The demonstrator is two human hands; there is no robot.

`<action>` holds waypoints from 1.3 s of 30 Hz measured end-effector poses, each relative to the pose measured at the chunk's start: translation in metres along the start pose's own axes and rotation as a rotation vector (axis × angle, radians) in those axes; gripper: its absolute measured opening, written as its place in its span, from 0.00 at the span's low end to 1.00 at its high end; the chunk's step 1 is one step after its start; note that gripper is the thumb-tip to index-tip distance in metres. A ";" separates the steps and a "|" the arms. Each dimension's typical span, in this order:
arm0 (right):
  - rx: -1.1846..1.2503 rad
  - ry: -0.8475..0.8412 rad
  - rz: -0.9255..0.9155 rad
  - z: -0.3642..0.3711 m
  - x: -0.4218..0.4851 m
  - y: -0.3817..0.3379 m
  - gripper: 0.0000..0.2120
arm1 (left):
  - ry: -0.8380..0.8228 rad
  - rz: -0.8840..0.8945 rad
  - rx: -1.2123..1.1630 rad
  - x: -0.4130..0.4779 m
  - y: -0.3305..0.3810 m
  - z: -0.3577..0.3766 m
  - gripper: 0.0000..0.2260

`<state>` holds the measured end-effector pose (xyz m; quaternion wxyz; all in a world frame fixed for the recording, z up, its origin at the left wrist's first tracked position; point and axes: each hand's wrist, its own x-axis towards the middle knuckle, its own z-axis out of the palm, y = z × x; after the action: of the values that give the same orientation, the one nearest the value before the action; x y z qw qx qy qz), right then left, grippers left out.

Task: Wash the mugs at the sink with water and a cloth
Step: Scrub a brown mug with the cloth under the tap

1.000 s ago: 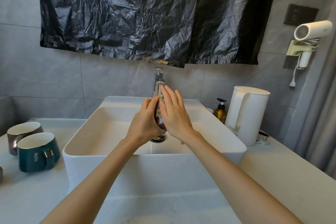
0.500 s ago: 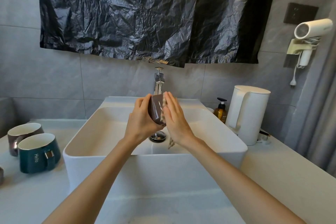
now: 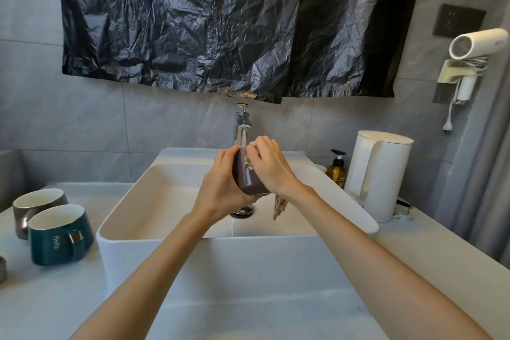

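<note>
Well left of my grip, a grey-brown mug point(image 3: 38, 201) and a teal mug point(image 3: 59, 237) (marked Hello) stand side by side. My left hand point(image 3: 220, 188) wraps a dark brown mug point(image 3: 245, 179) above the sink point(image 3: 154, 239), just before the tap point(image 3: 242, 130). My right hand point(image 3: 269, 168) curls round the cloth point(image 3: 280, 205), pressing it on that mug's top, its tail hanging below my wrist. Further right stands a white kettle point(image 3: 386, 174).

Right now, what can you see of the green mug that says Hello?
The glossy dark teal mug looks ceramic, white inside, with a shiny rim, pale "Hello" lettering and a handle with a silvery band. It stands upright on the pale countertop, left of the white sink, in front of a grey-brown mug. Nothing holds it.
</note>
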<state>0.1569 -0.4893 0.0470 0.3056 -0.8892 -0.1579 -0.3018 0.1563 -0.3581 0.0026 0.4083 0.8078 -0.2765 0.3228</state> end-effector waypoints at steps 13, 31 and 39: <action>0.780 -0.080 0.433 -0.013 -0.015 0.000 0.10 | -0.161 -0.141 -0.366 0.005 0.002 -0.003 0.40; 0.103 -0.121 0.052 0.006 -0.024 -0.007 0.24 | -0.006 -0.032 0.000 0.000 -0.006 -0.006 0.44; -0.137 -0.087 -0.075 0.002 -0.020 -0.004 0.25 | -0.059 0.027 0.058 0.000 0.002 -0.002 0.45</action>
<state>0.1405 -0.4871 0.0343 0.2254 -0.9137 -0.1830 -0.2844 0.1546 -0.3571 0.0046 0.3720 0.8247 -0.2899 0.3122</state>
